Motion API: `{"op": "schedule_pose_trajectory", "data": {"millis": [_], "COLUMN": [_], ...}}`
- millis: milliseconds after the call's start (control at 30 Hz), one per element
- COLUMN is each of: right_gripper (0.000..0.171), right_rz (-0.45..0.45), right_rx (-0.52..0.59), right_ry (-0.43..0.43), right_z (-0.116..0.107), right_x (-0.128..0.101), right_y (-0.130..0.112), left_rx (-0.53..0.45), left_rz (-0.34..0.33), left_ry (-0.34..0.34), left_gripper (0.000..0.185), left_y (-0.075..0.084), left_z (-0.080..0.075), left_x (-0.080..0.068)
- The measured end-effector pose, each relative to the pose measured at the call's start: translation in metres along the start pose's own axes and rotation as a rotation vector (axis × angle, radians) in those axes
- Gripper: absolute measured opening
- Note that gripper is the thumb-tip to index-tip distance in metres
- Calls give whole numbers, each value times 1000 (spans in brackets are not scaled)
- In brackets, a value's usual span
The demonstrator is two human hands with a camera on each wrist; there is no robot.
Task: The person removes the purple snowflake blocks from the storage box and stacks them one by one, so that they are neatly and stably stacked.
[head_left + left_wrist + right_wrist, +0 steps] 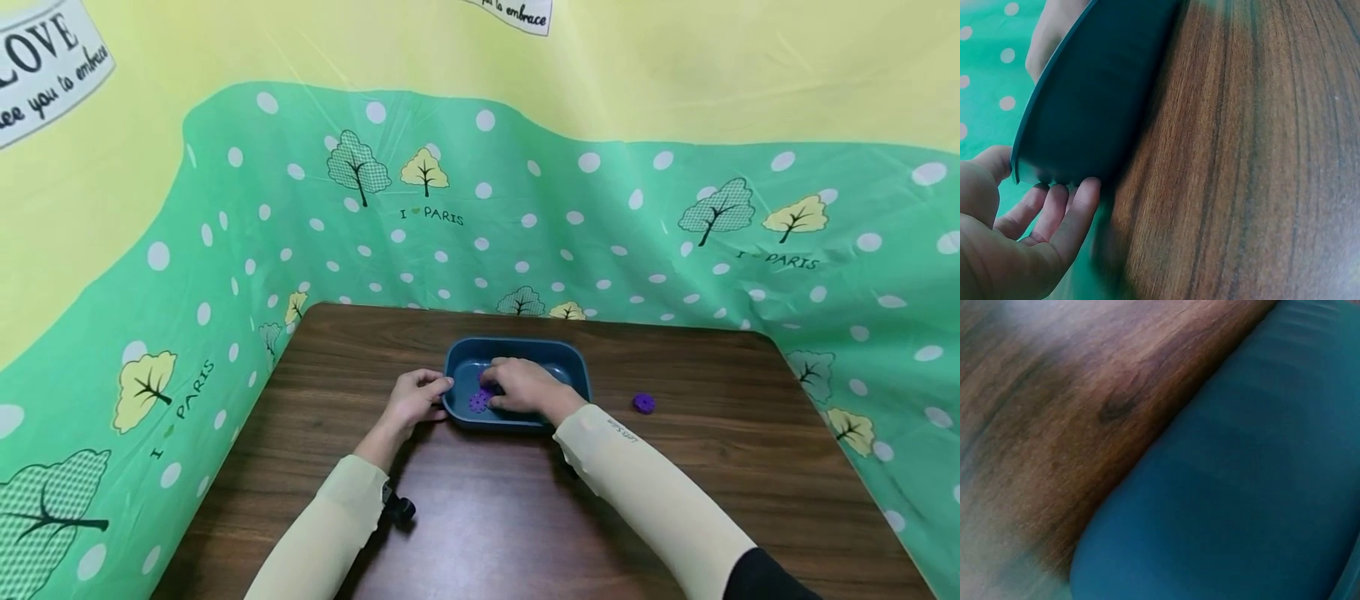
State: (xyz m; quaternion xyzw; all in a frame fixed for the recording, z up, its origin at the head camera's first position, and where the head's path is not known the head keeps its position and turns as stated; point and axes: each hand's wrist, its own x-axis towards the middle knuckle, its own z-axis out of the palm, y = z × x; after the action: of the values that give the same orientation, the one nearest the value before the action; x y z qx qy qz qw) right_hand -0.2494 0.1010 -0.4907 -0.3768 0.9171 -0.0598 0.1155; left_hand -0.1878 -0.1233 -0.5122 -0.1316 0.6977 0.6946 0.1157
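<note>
A dark blue rectangular tub (513, 427) stands on the brown wooden table. At its left end my left hand (414, 398) holds it, thumb at the rim and fingertips against the outer wall, as the left wrist view shows for the tub (1094, 94). My right hand (522, 385) reaches down inside, its curled fingers pinching a purple piece (486, 381) that they partly cover. Just below it, a notched purple plastic disc (477, 402) lies on the tub's floor. The right wrist view shows only the tub's outer side (1210, 487) and table, with no hand.
Another purple disc (643, 403) lies on the table to the right of the tub. The wooden table (720, 392) is bordered at the back and sides by a green and yellow printed cloth (480, 225). A small black device (401, 508) is strapped at the left wrist.
</note>
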Motion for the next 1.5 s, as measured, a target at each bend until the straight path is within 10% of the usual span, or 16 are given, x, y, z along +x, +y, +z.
{"op": "schedule_pose_trajectory", "data": {"millis": [1500], "right_gripper": [33], "right_rz": [4], "right_rx": [5], "right_ry": [-26], "right_z": [-4], "right_x": [3], "right_y": [-2], "left_rx": [1], "left_rz": [-8], "left_ry": [8], "left_gripper": [31], "left_y": [-1], "left_z": [1], "left_x": [1]}}
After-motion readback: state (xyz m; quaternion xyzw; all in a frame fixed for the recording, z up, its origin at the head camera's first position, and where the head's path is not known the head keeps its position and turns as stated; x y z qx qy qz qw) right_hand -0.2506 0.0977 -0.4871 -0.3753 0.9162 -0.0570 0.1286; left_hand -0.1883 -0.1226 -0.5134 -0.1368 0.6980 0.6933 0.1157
